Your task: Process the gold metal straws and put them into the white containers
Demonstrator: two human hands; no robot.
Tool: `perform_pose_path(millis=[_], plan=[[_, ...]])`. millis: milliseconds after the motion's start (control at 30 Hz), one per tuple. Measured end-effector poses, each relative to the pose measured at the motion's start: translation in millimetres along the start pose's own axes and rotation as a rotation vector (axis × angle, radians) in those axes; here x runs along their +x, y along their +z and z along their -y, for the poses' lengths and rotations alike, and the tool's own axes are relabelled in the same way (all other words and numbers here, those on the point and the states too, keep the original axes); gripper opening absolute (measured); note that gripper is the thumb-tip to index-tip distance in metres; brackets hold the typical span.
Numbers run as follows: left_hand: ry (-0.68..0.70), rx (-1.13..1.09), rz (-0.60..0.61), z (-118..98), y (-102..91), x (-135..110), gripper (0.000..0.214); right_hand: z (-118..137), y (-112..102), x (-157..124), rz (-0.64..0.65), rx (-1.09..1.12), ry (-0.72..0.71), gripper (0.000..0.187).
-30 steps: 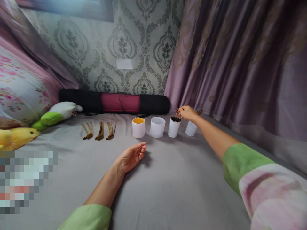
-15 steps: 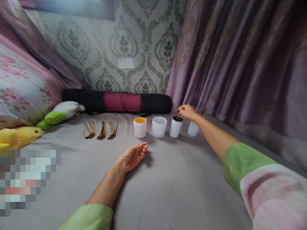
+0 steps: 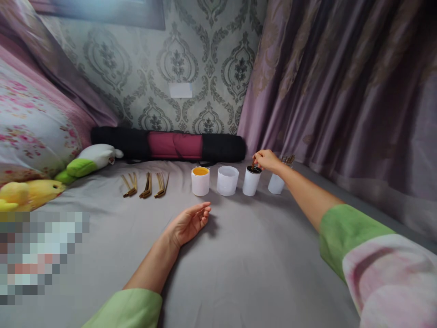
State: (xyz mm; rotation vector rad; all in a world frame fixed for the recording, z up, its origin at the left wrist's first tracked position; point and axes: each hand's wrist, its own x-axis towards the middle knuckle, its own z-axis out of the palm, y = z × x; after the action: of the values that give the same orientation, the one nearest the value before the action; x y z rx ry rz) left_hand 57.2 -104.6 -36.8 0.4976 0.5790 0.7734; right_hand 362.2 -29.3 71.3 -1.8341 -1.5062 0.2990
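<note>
My right hand pinches the top of a thin brown stick over a tall white can. Its lower end goes down past the can's dark rim and is hidden. Behind my right forearm stands another white container with several thin brown sticks poking out. My left hand rests on the grey sheet, palm turned sideways and fingers loosely curled, holding nothing. Beyond it stand a white tub with a yellow inside and a wider translucent white tub.
Three bunches of bent golden-brown sticks lie on the grey sheet at left. A long black and maroon roll lies along the wall. Plush toys sit far left; purple curtains hang at right.
The view has shifted very slightly. My right hand stays at the tall can, the stick standing a little more upright in its fingers. My left hand has not visibly moved.
</note>
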Motion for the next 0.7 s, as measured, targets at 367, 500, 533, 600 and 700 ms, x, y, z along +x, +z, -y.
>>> perform_pose_path(millis=[367, 500, 533, 600, 700], plan=[[-0.001, -0.001, -0.001, -0.9, -2.7, 2.2, 0.019, -4.6, 0.2, 1.7, 0.009, -0.079, 0.012, 0.022], [-0.003, -0.008, 0.009, -0.7, -3.0, 2.1, 0.019, -5.3, -0.2, 0.1, 0.009, -0.088, 0.017, 0.021], [-0.003, -0.01, 0.012, -0.5, -2.9, 1.9, 0.019, -5.4, -0.3, -0.3, 0.008, -0.086, 0.018, 0.02], [-0.003, -0.013, 0.016, -0.3, -2.5, 1.5, 0.018, -5.9, -0.7, -0.7, 0.0, -0.078, 0.022, 0.02], [-0.003, -0.018, 0.01, -0.4, -1.1, 0.5, 0.016, -7.2, -1.1, -0.2, -0.008, -0.063, 0.028, 0.021]])
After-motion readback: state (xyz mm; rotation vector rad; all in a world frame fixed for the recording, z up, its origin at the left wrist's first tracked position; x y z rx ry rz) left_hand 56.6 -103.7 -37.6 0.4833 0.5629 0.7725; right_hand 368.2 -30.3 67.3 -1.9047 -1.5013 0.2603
